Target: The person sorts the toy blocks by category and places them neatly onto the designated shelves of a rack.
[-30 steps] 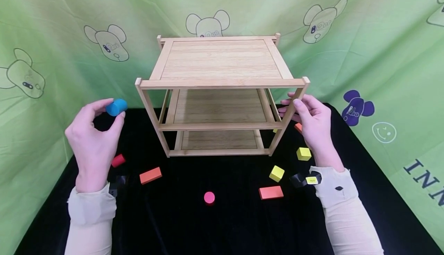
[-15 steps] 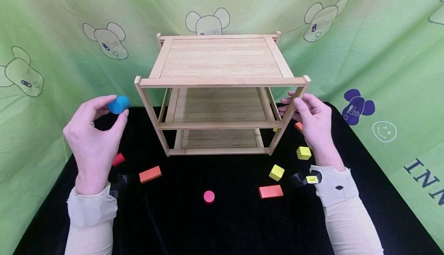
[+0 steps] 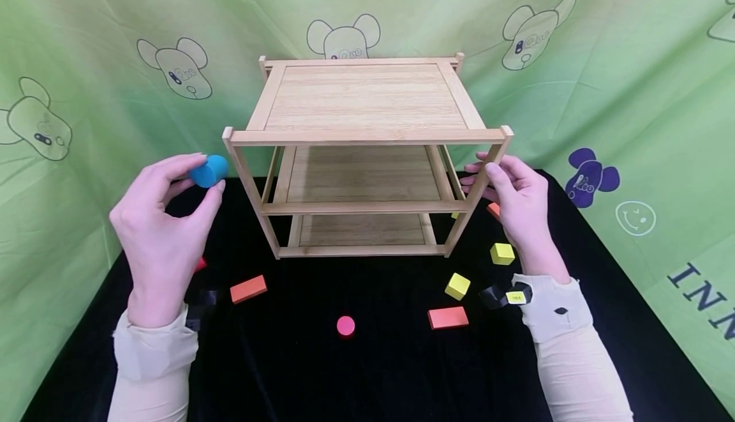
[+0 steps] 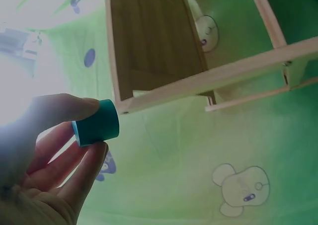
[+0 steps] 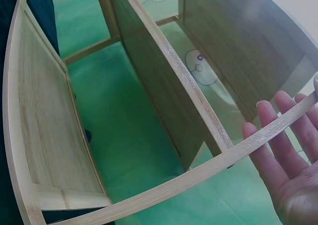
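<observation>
Between the thumb and fingers of my left hand (image 3: 161, 233) is a blue cylinder block (image 3: 211, 170), pinched in the air left of a three-tier wooden shelf (image 3: 370, 97). The left wrist view shows the same cylinder (image 4: 100, 123) near a shelf corner, apart from the wood. My right hand (image 3: 525, 208) holds the shelf's front right post (image 3: 475, 206): the thumb lies in front and the fingers pass behind. In the right wrist view those fingers (image 5: 268, 150) reach past the post (image 5: 198, 178). The shelf stands upright, with no blocks visible on its tiers.
Loose blocks lie on the black cloth (image 3: 298, 377): an orange-red one (image 3: 249, 289), a pink cylinder (image 3: 346, 327), a coral one (image 3: 448, 318), and yellow cubes (image 3: 457, 286) at right. A red block (image 3: 200, 264) is partly behind my left hand. Green printed fabric (image 3: 402, 0) surrounds everything.
My left hand has moved right and slightly up with the blue cylinder, closer to the shelf's left front post. My right hand has kept its hold on the right post.
</observation>
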Demonstrator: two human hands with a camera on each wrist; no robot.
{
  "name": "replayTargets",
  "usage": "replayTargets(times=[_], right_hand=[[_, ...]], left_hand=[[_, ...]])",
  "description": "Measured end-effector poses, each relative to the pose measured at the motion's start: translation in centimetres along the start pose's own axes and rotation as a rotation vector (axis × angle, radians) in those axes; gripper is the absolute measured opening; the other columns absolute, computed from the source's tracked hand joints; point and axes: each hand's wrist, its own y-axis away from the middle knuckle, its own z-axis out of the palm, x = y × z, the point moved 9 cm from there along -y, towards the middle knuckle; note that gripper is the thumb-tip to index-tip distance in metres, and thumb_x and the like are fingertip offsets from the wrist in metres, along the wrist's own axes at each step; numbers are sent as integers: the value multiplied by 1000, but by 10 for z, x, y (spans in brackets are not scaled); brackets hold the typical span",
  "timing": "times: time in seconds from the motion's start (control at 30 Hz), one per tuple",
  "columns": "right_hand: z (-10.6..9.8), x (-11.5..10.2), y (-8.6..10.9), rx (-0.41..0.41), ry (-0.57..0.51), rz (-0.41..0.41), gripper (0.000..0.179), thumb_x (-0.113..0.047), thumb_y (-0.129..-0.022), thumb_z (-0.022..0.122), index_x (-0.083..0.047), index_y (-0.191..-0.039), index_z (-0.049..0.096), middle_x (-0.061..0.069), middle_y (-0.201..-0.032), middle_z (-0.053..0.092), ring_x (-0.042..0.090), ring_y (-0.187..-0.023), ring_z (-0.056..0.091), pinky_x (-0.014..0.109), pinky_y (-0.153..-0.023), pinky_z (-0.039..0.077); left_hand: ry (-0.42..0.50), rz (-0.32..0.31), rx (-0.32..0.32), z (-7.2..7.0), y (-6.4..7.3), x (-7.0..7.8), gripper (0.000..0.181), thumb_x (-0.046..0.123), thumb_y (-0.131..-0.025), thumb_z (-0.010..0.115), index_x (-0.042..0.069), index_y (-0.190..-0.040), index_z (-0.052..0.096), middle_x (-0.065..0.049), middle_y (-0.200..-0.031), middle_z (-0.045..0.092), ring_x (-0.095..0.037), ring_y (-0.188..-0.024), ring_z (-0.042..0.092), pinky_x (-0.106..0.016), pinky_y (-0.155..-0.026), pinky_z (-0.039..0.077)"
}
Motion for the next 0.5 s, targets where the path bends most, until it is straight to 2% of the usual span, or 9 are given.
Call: replayTargets(times=[0.3,0.5], right_hand=[[-1,0,0,3,14,6,26,-7,-104,58,12,-121,65,18,-101,73,30,-85,75,38,-81,61],[-1,0,0,2,20,2,25,-5,-104,58,11,-120,66,18,-100,73,30,-87,75,38,-81,60]], left_hand=[[62,63,-17,5,-3,23,30,-8,-78,83,-2,-107,77,-5,-109,75,-16,-99,69,-21,-88,55],[68,100,-32,9,-8,38,28,-7,-80,82,-3,-107,77,-4,-110,75,-17,-98,69,-22,-88,56]])
